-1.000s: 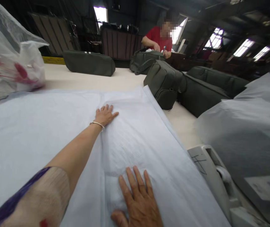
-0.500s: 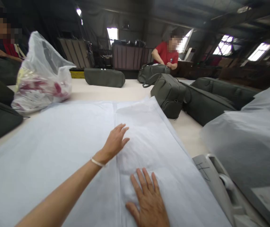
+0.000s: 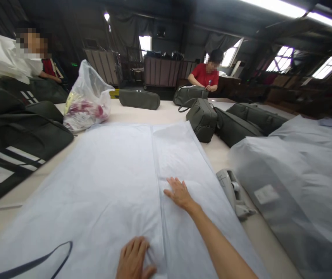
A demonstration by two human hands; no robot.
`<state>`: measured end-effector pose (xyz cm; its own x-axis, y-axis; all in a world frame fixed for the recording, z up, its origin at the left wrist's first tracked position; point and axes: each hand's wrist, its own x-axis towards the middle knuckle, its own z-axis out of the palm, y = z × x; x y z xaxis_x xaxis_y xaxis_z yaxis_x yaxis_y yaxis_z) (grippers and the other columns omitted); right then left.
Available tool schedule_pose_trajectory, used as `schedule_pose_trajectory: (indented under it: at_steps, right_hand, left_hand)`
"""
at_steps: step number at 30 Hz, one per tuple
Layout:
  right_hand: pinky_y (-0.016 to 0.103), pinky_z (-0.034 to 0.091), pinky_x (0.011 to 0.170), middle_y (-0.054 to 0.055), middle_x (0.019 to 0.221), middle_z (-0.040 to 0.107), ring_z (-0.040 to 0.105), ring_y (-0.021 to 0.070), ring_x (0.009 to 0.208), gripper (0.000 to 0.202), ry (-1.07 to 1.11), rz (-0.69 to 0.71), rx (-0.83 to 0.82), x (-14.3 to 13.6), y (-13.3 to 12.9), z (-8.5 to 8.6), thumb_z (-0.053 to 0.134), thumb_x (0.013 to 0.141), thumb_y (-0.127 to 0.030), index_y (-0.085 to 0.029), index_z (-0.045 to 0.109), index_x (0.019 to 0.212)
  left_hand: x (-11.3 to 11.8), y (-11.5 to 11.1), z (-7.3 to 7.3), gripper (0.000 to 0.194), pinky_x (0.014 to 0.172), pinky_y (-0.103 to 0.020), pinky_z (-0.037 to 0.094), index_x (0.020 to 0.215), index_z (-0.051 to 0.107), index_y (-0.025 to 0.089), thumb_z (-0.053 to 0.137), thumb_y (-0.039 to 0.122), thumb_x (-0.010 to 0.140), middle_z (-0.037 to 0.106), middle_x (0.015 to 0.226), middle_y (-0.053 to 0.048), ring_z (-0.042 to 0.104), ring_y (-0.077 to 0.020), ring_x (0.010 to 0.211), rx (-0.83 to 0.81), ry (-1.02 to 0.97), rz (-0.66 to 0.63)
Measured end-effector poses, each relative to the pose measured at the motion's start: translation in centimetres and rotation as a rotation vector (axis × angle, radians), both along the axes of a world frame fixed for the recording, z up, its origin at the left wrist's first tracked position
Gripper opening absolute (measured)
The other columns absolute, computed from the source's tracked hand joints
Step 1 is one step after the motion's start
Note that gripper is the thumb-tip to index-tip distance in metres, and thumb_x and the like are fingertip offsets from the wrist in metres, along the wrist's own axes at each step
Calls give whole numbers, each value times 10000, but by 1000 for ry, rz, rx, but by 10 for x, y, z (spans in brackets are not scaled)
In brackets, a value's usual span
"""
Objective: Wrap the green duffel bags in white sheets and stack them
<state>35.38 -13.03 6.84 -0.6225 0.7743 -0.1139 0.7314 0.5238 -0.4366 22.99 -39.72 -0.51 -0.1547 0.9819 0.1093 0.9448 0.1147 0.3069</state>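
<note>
A large white sheet (image 3: 110,166), which looks like thin plastic, lies flat in front of me, with a long seam or fold running away from me. My right hand (image 3: 180,193) rests on the sheet just right of that seam, fingers spread and palm down. Nearer to me, left of the seam, my left hand (image 3: 133,257) lies on the sheet with its fingers bent a little and the thumb apart. I see nothing held in either hand. Small wrinkles show around the left hand. A dark strap (image 3: 35,264) crosses the sheet at the lower left.
Dark green bags (image 3: 23,135) stand on the left, beside a clear plastic bag (image 3: 87,104). More bags (image 3: 202,120) stand behind the sheet. A grey-white tool (image 3: 234,193) and a plastic-covered bag (image 3: 273,193) lie right. A co-worker (image 3: 203,75) handles a bag; another person (image 3: 51,71) is left.
My left hand has drawn back toward me, and my right hand has moved forward along the sheet. The view has shifted, bringing the dark strap into sight at the lower left.
</note>
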Motion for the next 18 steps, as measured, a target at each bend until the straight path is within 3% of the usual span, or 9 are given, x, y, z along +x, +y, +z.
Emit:
schedule_pose_trajectory:
  at_steps: [3,5,7,9,12,14,16,18]
  right_hand:
    - [512,207,1185,134,1498,444,330,265,1431,522,160,-20,73,10,-22,35,531,950,-375,-158,464,1420]
    - [455,292,1148,123,1360,589,479,242,1319,400,290,-4,132,32,-57,48,554,938,-346,-167,582,1294]
    - [396,404,1030,92,1120,705,616,219,1096,243,361,-10,123,63,-106,52,554,937,-343,-190,680,1078]
    - [352,447,895,57,914,715,641,200,907,208,347,-75,54,97,-161,48,549,934,-343,-201,689,875]
    - [302,449,764,23,782,681,624,177,772,235,245,-244,-158,135,-236,36,542,916,-315,-203,653,742]
    - [274,444,702,5,740,661,611,163,720,207,165,-317,-278,143,-270,30,580,878,-294,-204,635,699]
    - [261,437,683,-8,757,655,604,162,720,126,87,-343,-285,139,-292,26,688,798,-298,-206,634,732]
    - [265,431,709,-3,807,663,606,177,770,205,-14,-344,-201,127,-304,23,791,705,-309,-205,640,798]
  left_hand:
    - [6,16,41,157,856,-380,451,900,649,249,718,224,761,680,973,-18,611,-239,979,-101,-94,86]
    - [6,26,62,39,847,-379,427,844,634,224,657,209,817,655,927,-21,590,-231,952,-134,-125,64]
    - [3,31,72,18,849,-381,414,836,629,208,626,221,848,646,927,-35,576,-236,957,-143,-147,28]
    - [-1,28,75,47,863,-386,408,861,628,198,602,235,873,645,956,-50,568,-238,973,-142,-175,-10]
    - [1,7,80,96,927,-393,399,968,617,201,599,256,892,642,1060,-57,560,-229,1035,-123,-220,-86]
    - [10,-17,86,183,958,-393,399,1036,603,214,647,285,873,636,1122,-54,558,-226,1080,-107,-248,-153]
    - [23,-44,89,320,962,-405,417,1080,593,214,728,330,814,637,1152,-62,565,-241,1101,-104,-272,-217]
    - [36,-69,87,499,971,-436,433,1133,580,205,807,384,727,634,1195,-86,568,-271,1131,-108,-283,-266]
